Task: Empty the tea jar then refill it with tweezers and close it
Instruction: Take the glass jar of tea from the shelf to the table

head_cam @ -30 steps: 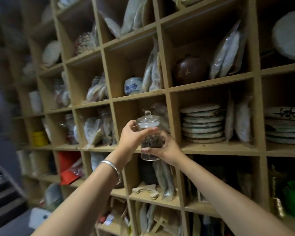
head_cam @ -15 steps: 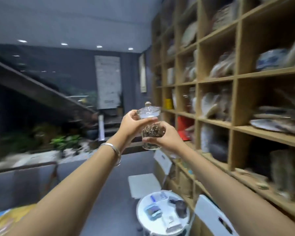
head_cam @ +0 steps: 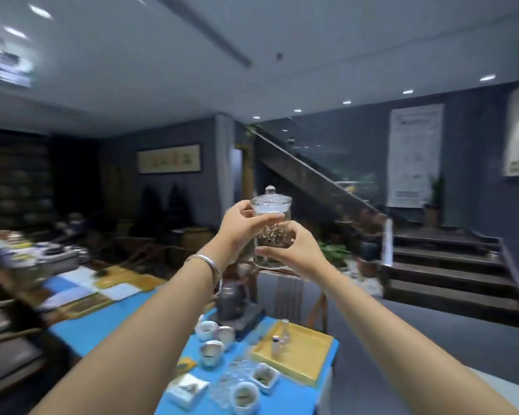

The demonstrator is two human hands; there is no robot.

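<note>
Dim tearoom, long blue-clothed table [head_cam: 300,396] below. Lidded clear glass jar of dried tea leaves [head_cam: 271,232] is held raised above it, gripped by left hand [head_cam: 241,232] and right hand [head_cam: 294,250], fingers curled round.

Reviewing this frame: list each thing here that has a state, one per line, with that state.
tea jar: held up in the air, upright, partly filled with tea leaves
glass lid: on the jar, closed
left hand: grips the jar's upper part
right hand: grips the jar's lower part
small cups: standing upright on the blue table
yellow tray: lying flat on the table, holding small glass items
</note>
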